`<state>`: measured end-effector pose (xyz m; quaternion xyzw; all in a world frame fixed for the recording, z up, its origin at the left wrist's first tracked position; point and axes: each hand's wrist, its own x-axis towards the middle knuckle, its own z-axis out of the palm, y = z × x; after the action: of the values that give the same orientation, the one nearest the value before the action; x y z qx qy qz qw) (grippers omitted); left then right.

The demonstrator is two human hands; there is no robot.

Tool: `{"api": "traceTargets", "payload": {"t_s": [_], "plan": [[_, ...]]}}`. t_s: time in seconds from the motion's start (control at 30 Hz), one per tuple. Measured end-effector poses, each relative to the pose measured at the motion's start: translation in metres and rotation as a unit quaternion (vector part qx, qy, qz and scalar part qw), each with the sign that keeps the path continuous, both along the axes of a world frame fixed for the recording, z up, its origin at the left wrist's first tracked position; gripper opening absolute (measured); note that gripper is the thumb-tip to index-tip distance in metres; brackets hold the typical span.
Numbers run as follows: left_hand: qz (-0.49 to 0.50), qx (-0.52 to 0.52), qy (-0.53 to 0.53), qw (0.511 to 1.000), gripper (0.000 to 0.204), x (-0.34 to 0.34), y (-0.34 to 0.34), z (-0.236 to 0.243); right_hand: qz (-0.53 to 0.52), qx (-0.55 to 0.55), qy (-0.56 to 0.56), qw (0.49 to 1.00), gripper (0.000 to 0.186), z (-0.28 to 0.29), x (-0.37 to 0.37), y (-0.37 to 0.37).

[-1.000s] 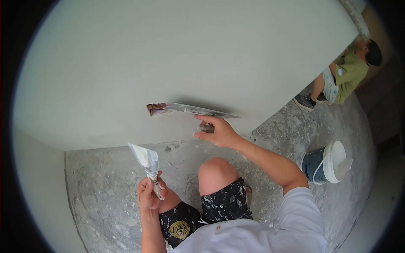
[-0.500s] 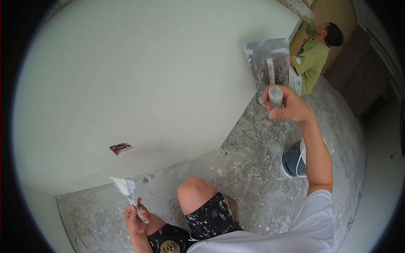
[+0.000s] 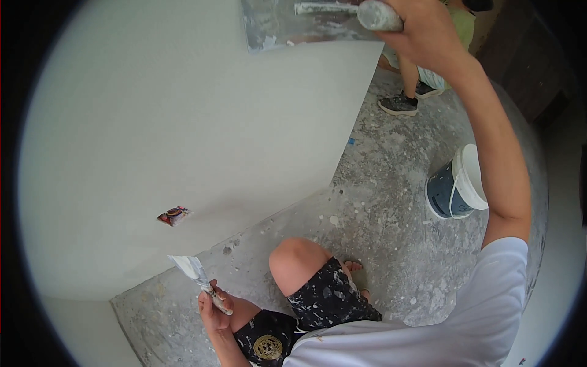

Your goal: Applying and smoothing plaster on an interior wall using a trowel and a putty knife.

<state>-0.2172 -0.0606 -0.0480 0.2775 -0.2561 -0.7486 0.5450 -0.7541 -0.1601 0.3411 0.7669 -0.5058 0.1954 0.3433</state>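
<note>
High on the pale wall, my right hand grips the handle of a wide metal trowel, whose blade lies on or very close to the wall and is smeared with white material. Low on my left, my left hand holds a putty knife upright, with white paste on its blade, beside my bent knee. A small wall recess with colourful wires or material in it shows just above the putty knife.
A white-and-dark bucket stands on the paint-spattered floor to my right. Past the wall's edge, a co-worker in a green shirt is partly visible, with dark shoes on the floor. A dark brown panel is at far right.
My right hand has swept the trowel from beside the wall recess up and rightward to the top of the wall, uncovering the recess. My left hand still holds the putty knife low.
</note>
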Motion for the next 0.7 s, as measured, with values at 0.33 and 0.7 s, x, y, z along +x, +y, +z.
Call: {"api": "traceTargets", "payload": {"t_s": [0.33,0.7], "plan": [[0.003,-0.001,-0.022,1.0,0.044,0.001,0.007,0.007,0.05,0.089,-0.046,0.994,0.016,-0.338,0.0,-0.009],[-0.064,0.025,-0.137,0.988,0.041,-0.023,-0.015,0.022,-0.005,0.253,-0.303,0.919,0.038,-0.469,-0.021,0.034]]}}
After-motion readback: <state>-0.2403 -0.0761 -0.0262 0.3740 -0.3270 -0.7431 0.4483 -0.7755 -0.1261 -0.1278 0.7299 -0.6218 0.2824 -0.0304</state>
